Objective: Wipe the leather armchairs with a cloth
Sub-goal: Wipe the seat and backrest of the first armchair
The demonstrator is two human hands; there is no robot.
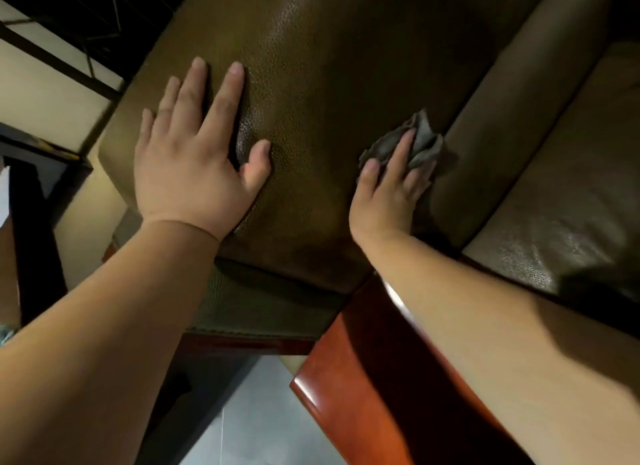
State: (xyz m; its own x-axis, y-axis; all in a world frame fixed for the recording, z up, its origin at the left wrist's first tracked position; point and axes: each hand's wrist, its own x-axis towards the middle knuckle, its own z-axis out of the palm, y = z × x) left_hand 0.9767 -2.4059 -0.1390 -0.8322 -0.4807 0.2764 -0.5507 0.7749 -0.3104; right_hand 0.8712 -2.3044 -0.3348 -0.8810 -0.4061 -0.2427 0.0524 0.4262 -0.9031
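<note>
You are pressing your left hand (pixel 194 160), fingers straight and spread, flat on the one dark olive-brown pebbled leather cushion (pixel 329 84) at frame centre, while your right hand's (pixel 388 191) straight fingers are pushing one crumpled grey cloth (pixel 420 142) against its right edge.

Floor: pale grey tiles (pixel 263 419), glossy, seen at bottom centre.
Wood: polished reddish-brown wooden rail (pixel 349 392), bright glare along its edge.
Upper left: dark metal frame bars (pixel 59 63) across cream panels (pixel 38 97).
Left edge: dark upright post (pixel 31 229), beige surface beside it.
Light: dim, warm, indoor; deep shadow at right edge.
</note>
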